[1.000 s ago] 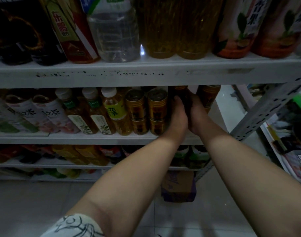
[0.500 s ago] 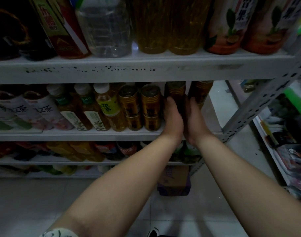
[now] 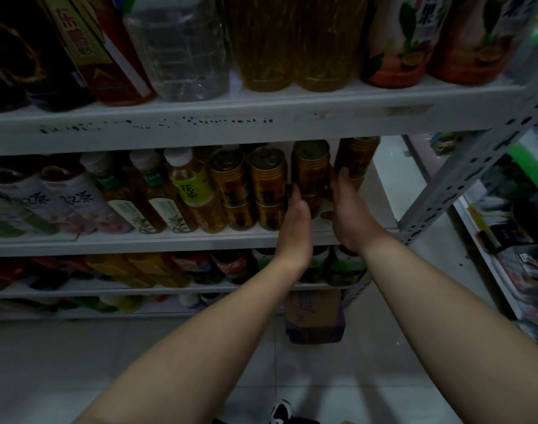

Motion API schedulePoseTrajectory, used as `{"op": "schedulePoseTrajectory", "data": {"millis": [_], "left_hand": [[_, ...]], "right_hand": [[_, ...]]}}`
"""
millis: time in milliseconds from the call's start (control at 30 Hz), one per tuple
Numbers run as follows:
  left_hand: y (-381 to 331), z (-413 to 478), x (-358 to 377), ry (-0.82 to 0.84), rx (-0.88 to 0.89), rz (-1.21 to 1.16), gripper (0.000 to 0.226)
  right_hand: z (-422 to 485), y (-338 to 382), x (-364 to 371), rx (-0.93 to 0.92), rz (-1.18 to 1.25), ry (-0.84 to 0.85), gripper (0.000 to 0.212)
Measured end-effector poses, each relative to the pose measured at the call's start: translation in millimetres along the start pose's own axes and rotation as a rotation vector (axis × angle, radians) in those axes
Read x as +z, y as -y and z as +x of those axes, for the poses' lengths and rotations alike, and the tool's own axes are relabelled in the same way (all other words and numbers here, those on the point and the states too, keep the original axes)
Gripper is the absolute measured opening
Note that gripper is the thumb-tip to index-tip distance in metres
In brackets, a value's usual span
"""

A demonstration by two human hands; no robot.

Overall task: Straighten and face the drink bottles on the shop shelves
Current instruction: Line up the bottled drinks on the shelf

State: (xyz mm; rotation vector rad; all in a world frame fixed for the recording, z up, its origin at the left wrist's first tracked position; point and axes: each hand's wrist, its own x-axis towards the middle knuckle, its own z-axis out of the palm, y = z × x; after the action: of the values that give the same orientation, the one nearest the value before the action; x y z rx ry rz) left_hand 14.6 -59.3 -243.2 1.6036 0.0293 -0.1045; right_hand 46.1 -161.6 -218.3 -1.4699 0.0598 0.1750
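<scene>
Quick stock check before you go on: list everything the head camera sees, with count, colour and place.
Gold cans: four stacks, middle shelf, right end.
Tea bottles: three, amber with white caps, left of the cans.
White-label bottles: two or more, middle shelf, left.
Clear bottle: one, top shelf.
Amber bottles: two, top shelf, centre.
Orange bottles: two, top shelf, right.
Box: one, brown and purple, on the floor.
Shoe: one, black and white, bottom edge.
Left hand: on the third stack's left side.
Right hand: on its right side.
</scene>
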Motion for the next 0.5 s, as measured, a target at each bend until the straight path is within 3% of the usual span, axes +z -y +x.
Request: {"op": "schedulePoseTrajectory", "data": {"millis": [200, 367, 500], "left_hand": [[-1.6, 1.9, 0.5, -0.009, -0.138, -0.089, 0.086], [-3.1, 0.7, -3.4, 0.045, -0.164, -0.188, 0.094], [-4.9, 2.5, -3.8, 0.019, -0.187, -0.257, 0.081]], "right_hand": [[4.5, -6.7, -8.8, 0.028, 0.043, -0.023, 0.051], [0.2, -7.9, -6.3, 0.025, 0.103, 0.031, 0.042], [-4.9, -11.6, -7.3, 0.024, 0.124, 0.024, 0.047]]}}
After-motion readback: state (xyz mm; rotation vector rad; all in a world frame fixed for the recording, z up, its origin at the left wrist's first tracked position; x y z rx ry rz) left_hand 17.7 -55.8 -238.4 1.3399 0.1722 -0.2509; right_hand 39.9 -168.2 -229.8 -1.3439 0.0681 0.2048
